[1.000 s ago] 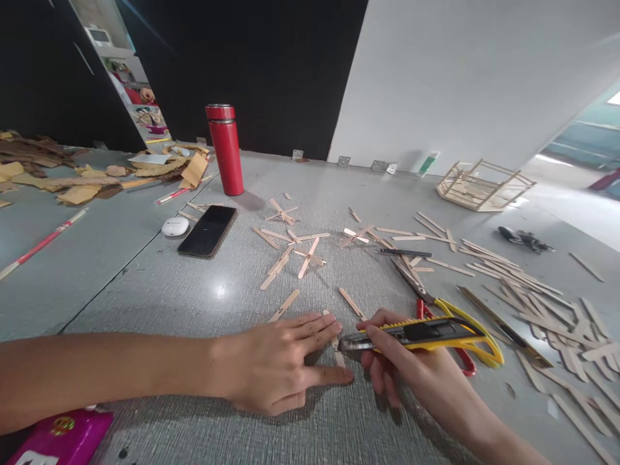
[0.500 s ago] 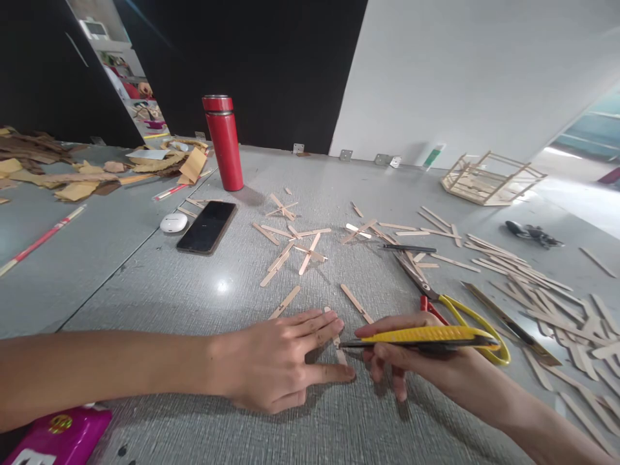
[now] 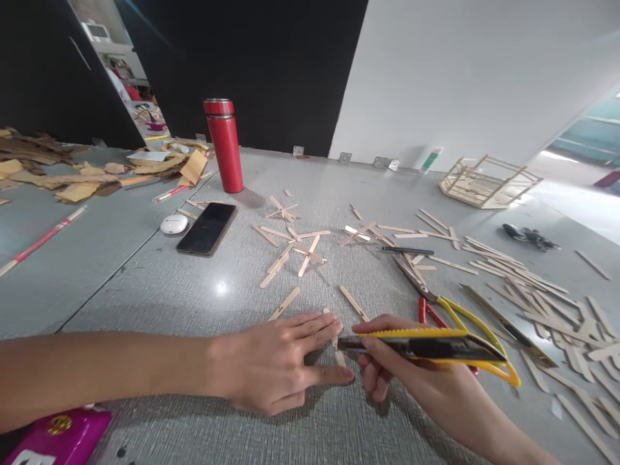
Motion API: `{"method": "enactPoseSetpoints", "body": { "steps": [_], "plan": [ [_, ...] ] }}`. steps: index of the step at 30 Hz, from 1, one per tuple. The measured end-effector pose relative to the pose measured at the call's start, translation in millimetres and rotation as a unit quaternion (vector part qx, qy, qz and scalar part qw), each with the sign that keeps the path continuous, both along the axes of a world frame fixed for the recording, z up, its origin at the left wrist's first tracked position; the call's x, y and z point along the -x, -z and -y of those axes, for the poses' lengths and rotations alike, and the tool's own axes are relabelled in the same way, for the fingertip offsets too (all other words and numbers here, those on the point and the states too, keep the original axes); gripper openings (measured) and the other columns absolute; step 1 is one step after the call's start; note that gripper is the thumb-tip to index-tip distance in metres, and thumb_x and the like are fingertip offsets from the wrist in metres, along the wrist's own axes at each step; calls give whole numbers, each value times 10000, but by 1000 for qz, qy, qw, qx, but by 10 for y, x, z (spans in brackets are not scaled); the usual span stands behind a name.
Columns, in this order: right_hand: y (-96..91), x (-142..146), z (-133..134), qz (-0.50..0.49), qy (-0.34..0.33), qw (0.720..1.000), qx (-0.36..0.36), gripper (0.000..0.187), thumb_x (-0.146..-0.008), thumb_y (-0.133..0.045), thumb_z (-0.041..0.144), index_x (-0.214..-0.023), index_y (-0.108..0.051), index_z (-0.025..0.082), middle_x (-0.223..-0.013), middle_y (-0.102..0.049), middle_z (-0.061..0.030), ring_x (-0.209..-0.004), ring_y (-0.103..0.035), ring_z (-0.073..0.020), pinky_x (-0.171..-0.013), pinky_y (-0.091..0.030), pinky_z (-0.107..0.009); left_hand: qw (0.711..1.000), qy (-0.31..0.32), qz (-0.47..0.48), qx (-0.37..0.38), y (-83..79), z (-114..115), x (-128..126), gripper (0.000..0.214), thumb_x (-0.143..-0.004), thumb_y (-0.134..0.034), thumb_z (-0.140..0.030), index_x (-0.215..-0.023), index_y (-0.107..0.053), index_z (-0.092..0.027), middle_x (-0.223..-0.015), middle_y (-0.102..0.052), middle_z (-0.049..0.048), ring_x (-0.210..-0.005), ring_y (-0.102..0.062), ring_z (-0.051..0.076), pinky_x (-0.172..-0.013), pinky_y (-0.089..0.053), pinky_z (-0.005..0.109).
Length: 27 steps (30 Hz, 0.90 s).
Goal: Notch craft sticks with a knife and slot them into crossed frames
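My left hand [image 3: 283, 361] lies flat, its fingers stretched and spread. The fingertips press a wooden craft stick [image 3: 340, 355] against the grey table, and part of that stick is hidden under them. In my right hand [image 3: 411, 374] is a yellow and black utility knife [image 3: 436, 345], gripped with the blade end pointing left. The tip meets the stick between my left fingers, around a small notch. Two more notched craft sticks lie just beyond, one at the left [image 3: 285, 302] and one at the right [image 3: 353, 303].
Scissors [image 3: 453, 310] lie beyond my right hand, near loose sticks [image 3: 557, 316]. Farther off are crossed sticks [image 3: 310, 255], a phone [image 3: 207, 229], a white earbud case [image 3: 173, 224], a red flask [image 3: 225, 148] and a stick frame [image 3: 489, 184]. A purple pack [image 3: 68, 436] sits front left.
The knife has rolled in my right hand, so more of its black side shows. Its blade end stays at the stick. My left hand holds its place.
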State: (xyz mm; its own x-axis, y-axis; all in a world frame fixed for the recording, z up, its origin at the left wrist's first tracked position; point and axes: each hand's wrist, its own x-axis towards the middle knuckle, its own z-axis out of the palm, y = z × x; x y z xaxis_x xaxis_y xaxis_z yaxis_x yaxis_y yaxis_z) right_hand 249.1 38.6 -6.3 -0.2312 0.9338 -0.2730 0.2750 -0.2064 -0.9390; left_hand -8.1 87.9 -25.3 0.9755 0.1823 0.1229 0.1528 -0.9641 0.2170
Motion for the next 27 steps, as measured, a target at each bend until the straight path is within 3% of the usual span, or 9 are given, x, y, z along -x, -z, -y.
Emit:
{"method": "enactPoseSetpoints", "body": {
  "steps": [4,7,11,14,20,23,27],
  "plan": [
    [-31,-189,1,-43,-105,992,-61,298,-978,-671,394,-1206,-659,203,-934,-725,-81,-769,-752,-228,-653,-640,-374,1000,2,2,0,6,-3,1,583,-1006,-560,-253,-1565,-423,-165,-1681,-235,264,-1572,-180,376,-1282,-240,504],
    [-36,-167,-15,-34,-109,992,-47,311,-989,-653,417,-1202,-659,191,-914,-742,-80,-753,-756,-222,-657,-641,-367,1000,4,2,4,16,-4,4,579,-1010,-547,-255,-1566,-415,-165,-1672,-239,283,-1576,-154,370,-1277,-245,515],
    [11,46,-43,17,28,999,-13,430,-978,-597,581,-1061,-643,161,-646,-717,-21,-522,-706,-171,-510,-600,-273,1000,7,6,9,30,-10,-1,591,-1002,-547,-246,-1570,-407,-168,-1689,-194,271,-1581,-144,360,-1281,-230,524],
    [63,186,-29,14,125,992,1,473,-923,-631,632,-943,-639,160,-562,-703,-17,-437,-671,-159,-429,-546,-231,1000,7,8,10,28,-16,-8,603,-994,-556,-243,-1572,-407,-163,-1698,-179,255,-1580,-156,358,-1285,-221,522],
    [101,245,5,-23,203,978,34,399,-938,-633,535,-947,-670,138,-558,-714,-31,-470,-671,-138,-449,-504,-185,1000,4,10,10,17,-12,-9,611,-992,-562,-233,-1578,-408,-160,-1693,-190,259,-1574,-189,361,-1287,-223,508],
    [75,160,-14,-7,134,991,27,435,-950,-612,587,-952,-641,153,-583,-712,-27,-464,-664,-146,-462,-529,-219,1000,3,15,9,21,-10,-7,599,-991,-571,-241,-1568,-427,-169,-1696,-192,250,-1575,-188,361,-1283,-235,503],
    [10,-48,-26,24,-31,999,-10,386,-1017,-562,528,-1139,-637,169,-708,-697,-19,-583,-703,-174,-559,-584,-287,1000,4,10,2,25,-15,-4,586,-1002,-568,-253,-1566,-427,-177,-1686,-229,254,-1576,-186,360,-1279,-240,514]
  ]
}}
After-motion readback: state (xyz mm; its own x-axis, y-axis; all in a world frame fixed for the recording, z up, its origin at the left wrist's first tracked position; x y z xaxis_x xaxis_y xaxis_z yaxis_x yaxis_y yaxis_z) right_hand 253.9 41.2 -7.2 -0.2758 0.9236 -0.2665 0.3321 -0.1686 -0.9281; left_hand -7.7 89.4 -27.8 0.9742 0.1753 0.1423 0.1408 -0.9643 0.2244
